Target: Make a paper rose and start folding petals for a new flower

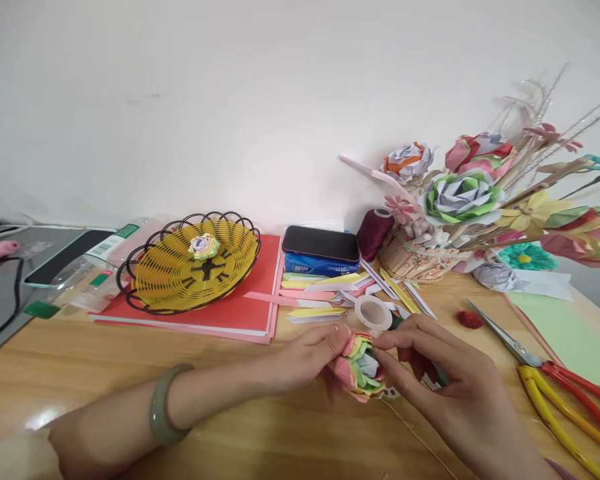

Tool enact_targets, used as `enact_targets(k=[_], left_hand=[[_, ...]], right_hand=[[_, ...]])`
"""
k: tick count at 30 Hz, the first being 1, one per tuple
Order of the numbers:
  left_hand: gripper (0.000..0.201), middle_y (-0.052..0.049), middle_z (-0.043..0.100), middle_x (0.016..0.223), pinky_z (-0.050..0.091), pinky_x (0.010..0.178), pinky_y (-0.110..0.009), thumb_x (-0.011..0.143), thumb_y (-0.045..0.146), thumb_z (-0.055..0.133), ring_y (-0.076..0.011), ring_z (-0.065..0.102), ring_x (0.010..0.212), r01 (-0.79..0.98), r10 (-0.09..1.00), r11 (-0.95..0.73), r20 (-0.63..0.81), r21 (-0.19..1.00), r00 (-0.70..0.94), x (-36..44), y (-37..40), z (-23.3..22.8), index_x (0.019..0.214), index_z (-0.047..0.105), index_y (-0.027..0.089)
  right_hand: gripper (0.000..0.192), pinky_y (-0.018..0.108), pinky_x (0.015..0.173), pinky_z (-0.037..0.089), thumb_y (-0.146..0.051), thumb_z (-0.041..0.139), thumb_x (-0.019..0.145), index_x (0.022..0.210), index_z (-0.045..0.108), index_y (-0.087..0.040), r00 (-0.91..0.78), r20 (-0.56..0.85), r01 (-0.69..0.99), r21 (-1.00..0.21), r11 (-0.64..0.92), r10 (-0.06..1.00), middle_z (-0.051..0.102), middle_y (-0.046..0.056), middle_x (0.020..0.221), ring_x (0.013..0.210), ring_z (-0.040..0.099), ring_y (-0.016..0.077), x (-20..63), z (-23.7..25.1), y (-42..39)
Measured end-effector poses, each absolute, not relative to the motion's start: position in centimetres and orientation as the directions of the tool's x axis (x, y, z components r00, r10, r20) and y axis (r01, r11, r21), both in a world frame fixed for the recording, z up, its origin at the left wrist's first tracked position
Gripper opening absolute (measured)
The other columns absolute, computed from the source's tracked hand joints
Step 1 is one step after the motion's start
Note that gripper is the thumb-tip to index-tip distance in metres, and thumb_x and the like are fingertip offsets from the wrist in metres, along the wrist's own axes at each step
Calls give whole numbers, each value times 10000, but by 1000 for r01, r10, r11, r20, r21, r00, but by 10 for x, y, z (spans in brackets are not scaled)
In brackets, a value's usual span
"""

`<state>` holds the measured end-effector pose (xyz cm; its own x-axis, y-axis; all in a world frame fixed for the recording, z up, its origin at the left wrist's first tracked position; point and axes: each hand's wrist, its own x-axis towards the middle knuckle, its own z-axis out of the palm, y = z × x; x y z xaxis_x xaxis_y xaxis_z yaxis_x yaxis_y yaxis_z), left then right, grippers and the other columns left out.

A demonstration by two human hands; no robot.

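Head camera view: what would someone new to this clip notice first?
First, the two hands low in the centre: the left hand and right hand pinch a multicoloured paper flower between them above the wooden table. Next, the bouquet of paper roses in a basket at the right, against the wall. Then the yellow wire basket on red paper at the left, with one small paper flower inside.

Home craft desk: paper flowers (463, 195), scissors (540, 360), tape roll (373, 312).
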<state>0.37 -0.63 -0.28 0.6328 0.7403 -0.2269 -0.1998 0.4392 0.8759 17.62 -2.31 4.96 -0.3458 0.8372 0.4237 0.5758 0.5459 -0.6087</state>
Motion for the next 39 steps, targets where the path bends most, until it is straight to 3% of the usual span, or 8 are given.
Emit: enact_targets(k=[6, 11, 18, 23, 27, 32, 35, 39], left_hand=[[475, -69, 604, 1028, 514, 642, -239, 713, 425, 650, -121, 638, 721, -491, 783, 412, -24, 768, 621, 3, -2, 0, 1143, 531, 263], [447, -54, 457, 1287, 504, 719, -216, 712, 270, 685, -147, 559, 956, -513, 829, 251, 91, 821, 551, 3, -1, 5, 1137, 548, 288], [481, -58, 489, 1217, 503, 541, -164, 680, 203, 706, -133, 568, 833, -467, 841, 230, 67, 854, 537, 3, -1, 6, 1116, 518, 279], [522, -59, 428, 1264, 529, 567, -192, 625, 209, 742, -108, 563, 786, -482, 829, 287, 37, 827, 558, 1, -1, 7, 1097, 526, 262], [444, -63, 557, 1005, 529, 502, -221, 730, 427, 621, -103, 574, 658, -452, 824, 358, -48, 817, 565, -2, -1, 7, 1111, 507, 230], [527, -28, 590, 735, 496, 518, -226, 748, 489, 579, -114, 595, 572, -308, 789, 387, -139, 869, 598, -3, 1, 8, 1174, 496, 190], [464, -22, 596, 755, 499, 574, -240, 710, 395, 661, -101, 580, 586, -380, 837, 343, -95, 859, 539, -3, 3, 8, 1105, 540, 183], [476, -76, 513, 1161, 518, 643, -252, 711, 296, 678, -140, 584, 807, -466, 873, 270, -9, 843, 488, -3, 2, 8, 1153, 509, 251]], right_hand=[[58, 211, 445, 400, -244, 555, 815, 808, 612, -239, -145, 468, 591, -666, 456, 872, 577, 0, 692, 588, 522, 121, 180, 52, -27], [140, 207, 436, 393, -221, 567, 805, 942, 561, -250, -243, 477, 568, -636, 523, 845, 506, -37, 626, 506, 478, 97, 178, 49, -28], [160, 199, 388, 369, -207, 570, 786, 938, 520, -212, -321, 561, 638, -467, 612, 763, 481, -38, 609, 444, 451, 82, 175, 45, -29], [70, 204, 464, 432, -135, 527, 792, 806, 540, -203, -395, 577, 609, -418, 674, 715, 551, -12, 637, 525, 532, 98, 175, 49, -26], [155, 257, 569, 468, -84, 556, 752, 841, 543, -211, -528, 583, 590, -271, 760, 617, 617, 9, 709, 642, 582, 135, 178, 46, -21], [228, 312, 648, 468, -89, 593, 739, 916, 550, -226, -633, 561, 583, -109, 805, 534, 660, 17, 778, 709, 600, 166, 187, 40, -19], [220, 298, 636, 476, -107, 592, 754, 933, 555, -230, -567, 597, 611, -155, 776, 567, 655, 24, 790, 716, 605, 166, 188, 42, -21], [135, 262, 566, 473, -148, 596, 769, 879, 559, -217, -373, 613, 637, -376, 673, 696, 620, 26, 744, 668, 590, 148, 181, 48, -24]])
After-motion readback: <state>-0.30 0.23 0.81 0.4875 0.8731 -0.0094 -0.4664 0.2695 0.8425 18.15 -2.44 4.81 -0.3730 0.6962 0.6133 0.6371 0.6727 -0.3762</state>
